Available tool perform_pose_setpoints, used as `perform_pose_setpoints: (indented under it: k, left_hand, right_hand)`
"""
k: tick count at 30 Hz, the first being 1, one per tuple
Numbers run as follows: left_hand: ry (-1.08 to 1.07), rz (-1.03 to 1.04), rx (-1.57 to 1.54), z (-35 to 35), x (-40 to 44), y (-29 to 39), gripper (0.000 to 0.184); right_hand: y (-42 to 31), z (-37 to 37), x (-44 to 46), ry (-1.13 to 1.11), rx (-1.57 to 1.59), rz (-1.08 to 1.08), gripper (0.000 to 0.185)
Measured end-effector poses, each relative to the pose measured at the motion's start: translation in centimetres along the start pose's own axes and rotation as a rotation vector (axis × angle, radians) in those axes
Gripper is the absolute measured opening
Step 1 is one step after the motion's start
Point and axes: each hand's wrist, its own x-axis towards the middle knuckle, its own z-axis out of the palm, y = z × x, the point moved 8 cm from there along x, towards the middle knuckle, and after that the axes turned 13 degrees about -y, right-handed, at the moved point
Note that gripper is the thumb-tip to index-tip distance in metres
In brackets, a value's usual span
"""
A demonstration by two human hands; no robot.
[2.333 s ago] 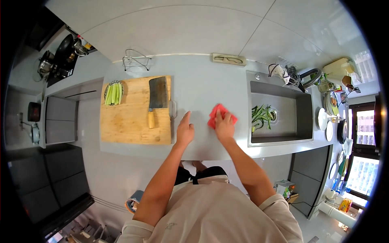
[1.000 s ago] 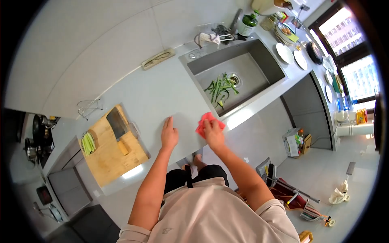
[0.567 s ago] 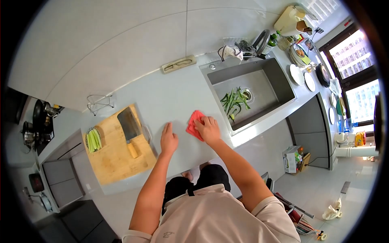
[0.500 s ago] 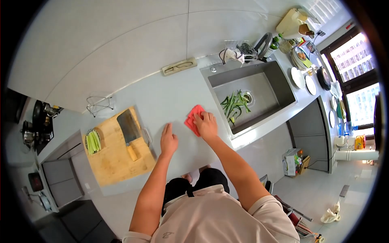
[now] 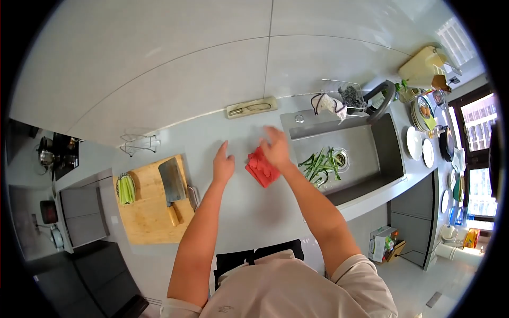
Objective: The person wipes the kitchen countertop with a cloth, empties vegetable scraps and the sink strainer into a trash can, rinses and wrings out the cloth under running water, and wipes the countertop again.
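Observation:
A folded red cloth (image 5: pixel 263 168) lies on the grey counter between my two hands. Over its upper right edge is my right hand (image 5: pixel 276 151), slightly blurred, with the fingers apart and nothing visible in them. To the cloth's left, my left hand (image 5: pixel 224 167) hovers at or just above the counter, fingers stretched out and holding nothing. Farther left, a cleaver (image 5: pixel 172 183) rests on a wooden cutting board (image 5: pixel 148 225), beside a small dish of cut green stalks (image 5: pixel 126 188).
Right of the cloth is a sink (image 5: pixel 366 151) with green trimmings (image 5: pixel 322 164) near its drain. A wire rack (image 5: pixel 139 144) and a long shallow tray (image 5: pixel 251 107) stand along the wall. Plates (image 5: pixel 414 142) sit beyond the faucet (image 5: pixel 383 100).
My right hand has loosened from the red cloth and lifted toward the wall. The cloth looks more bunched. The camera view has shifted, and my left hand remains stretched out.

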Motion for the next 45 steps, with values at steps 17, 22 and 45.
perform_pose_setpoints:
  k: [17, 22, 45]
  left_hand:
    - [-0.036, -0.157, -0.568, -2.7, 9.6, 2.4, 0.062]
    - [0.038, -0.126, -0.645, -3.8, 4.4, -1.6, 0.055]
    - [0.207, -0.052, -0.15, -4.2, -5.6, -3.6, 0.069]
  right_hand:
    - [6.0, -0.5, 7.5, -0.13, 0.272, 0.5, 0.075]
    - [2.0, 1.5, 1.8, -0.157, 0.229, 0.452, 0.077]
    - [-2.4, 1.9, -8.8, -0.162, -0.388, -0.021, 0.046]
